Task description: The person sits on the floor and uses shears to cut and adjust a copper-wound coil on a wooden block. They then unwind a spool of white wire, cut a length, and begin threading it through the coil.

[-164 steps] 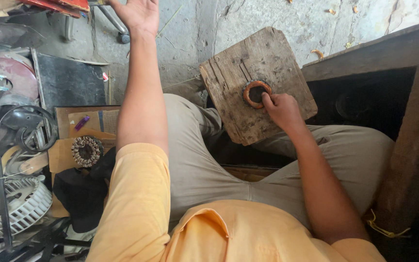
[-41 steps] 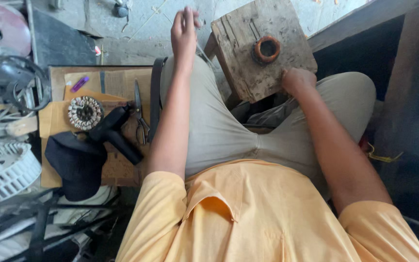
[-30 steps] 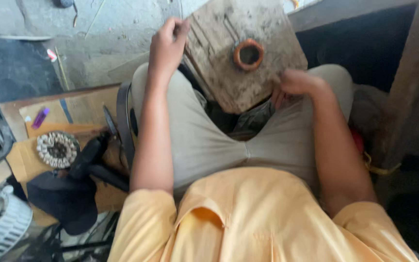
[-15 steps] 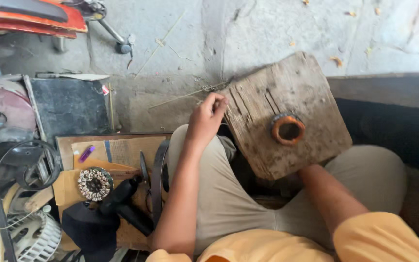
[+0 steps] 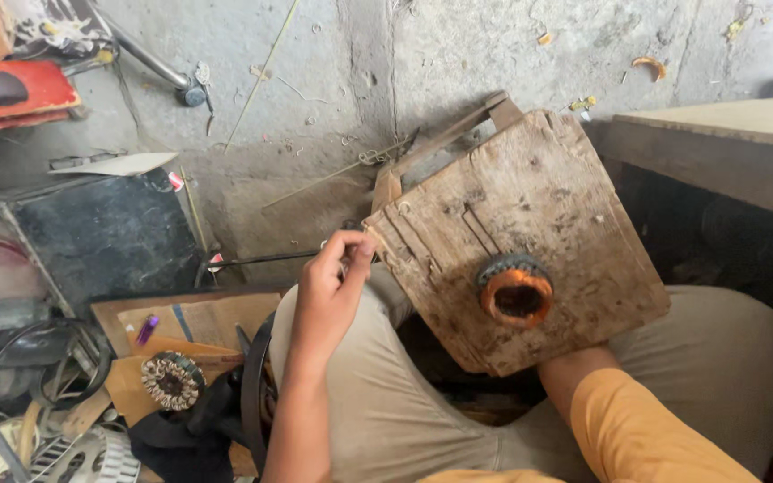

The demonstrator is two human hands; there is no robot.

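Observation:
A worn wooden board point(image 5: 574, 224) rests tilted across my lap. On it sits a round motor stator point(image 5: 516, 293) with a rusty orange core and dark windings. My left hand point(image 5: 331, 291) hovers at the board's near-left corner, thumb and fingers pinched on a small thin piece that is too small to identify. My right hand is hidden under the board's lower edge; only the forearm point(image 5: 574, 380) and orange sleeve show. My knees in beige trousers point(image 5: 404, 402) lie below the board.
On cardboard point(image 5: 199, 322) at lower left lie a second wound stator point(image 5: 172, 380), a purple pen point(image 5: 147, 329) and a black belt point(image 5: 252, 402). A dark slab point(image 5: 109, 237), red part point(image 5: 20, 94) and fan guard wires crowd the left. A wooden bench point(image 5: 726, 125) stands on the right.
My left hand came back from reaching far over the floor to the board's corner. My right hand left the stator and slid under the board. The view tilted upward.

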